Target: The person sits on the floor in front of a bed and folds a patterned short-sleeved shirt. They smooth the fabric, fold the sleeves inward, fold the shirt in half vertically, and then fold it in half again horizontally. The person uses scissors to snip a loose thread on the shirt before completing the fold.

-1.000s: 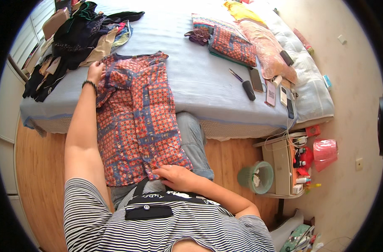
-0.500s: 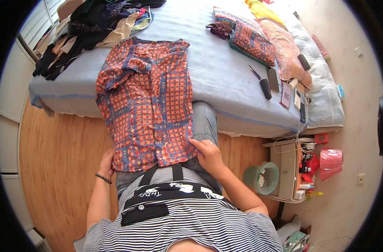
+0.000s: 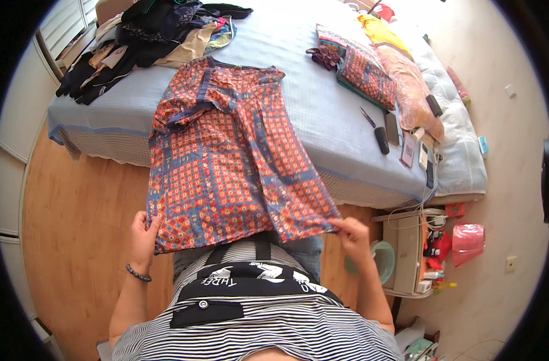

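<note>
A red and blue patterned garment (image 3: 220, 162) lies partly on the bed, its lower part stretched out over my lap. At its lower left corner my left hand (image 3: 144, 236) is closed on the hem. My right hand (image 3: 351, 233) pinches the lower right corner, pulled well out to the right. Between the hands the hem runs fairly straight, with a fold slanting down the right half. The garment's upper end, with a dark blue neckline, rests on the bed, and a blue-edged sleeve is folded across its upper left.
The bed (image 3: 298, 96) has a light blue cover. A heap of dark clothes (image 3: 160, 30) lies at its far left; folded patterned clothes (image 3: 368, 75) are at the right. Phones (image 3: 408, 149) and a black case (image 3: 381, 140) sit near the right edge. A green bin (image 3: 384, 260) stands beside a cabinet (image 3: 401, 253).
My right hand has moved right, drawing the garment's right corner outward so the hem spreads wide. My left hand has shifted slightly left and now grips the left corner.
</note>
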`<action>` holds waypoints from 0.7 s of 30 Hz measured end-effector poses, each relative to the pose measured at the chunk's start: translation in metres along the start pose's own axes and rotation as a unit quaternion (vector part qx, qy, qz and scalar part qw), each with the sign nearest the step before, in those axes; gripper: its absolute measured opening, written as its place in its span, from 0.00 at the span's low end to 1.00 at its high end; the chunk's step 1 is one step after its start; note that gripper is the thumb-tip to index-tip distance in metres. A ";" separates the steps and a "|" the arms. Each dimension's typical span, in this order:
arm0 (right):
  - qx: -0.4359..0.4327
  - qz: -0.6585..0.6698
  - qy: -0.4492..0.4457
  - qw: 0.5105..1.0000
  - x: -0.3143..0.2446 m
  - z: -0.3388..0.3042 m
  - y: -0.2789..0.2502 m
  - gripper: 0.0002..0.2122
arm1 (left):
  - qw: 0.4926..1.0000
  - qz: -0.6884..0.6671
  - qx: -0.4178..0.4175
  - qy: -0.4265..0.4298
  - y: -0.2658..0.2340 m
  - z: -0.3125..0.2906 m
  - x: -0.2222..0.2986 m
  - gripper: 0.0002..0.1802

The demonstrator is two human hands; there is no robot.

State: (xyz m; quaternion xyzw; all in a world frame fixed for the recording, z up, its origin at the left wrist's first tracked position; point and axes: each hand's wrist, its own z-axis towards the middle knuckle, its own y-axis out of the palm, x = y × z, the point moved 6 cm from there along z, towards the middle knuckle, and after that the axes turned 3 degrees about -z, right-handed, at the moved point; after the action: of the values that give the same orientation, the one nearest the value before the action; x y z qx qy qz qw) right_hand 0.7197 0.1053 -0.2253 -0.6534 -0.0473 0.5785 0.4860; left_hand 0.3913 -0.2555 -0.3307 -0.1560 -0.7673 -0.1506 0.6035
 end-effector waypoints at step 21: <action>0.066 -0.136 0.002 0.988 0.075 0.442 0.120 0.21 | 0.836 0.499 0.067 0.217 0.197 0.334 0.095 0.30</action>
State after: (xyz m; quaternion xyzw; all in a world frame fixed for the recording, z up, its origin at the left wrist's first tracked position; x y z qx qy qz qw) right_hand 0.3296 0.3458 -0.2987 -0.6084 -0.0967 0.5075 0.6025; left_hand 0.1599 0.0683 -0.3056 -0.4401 -0.4434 0.1928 0.7567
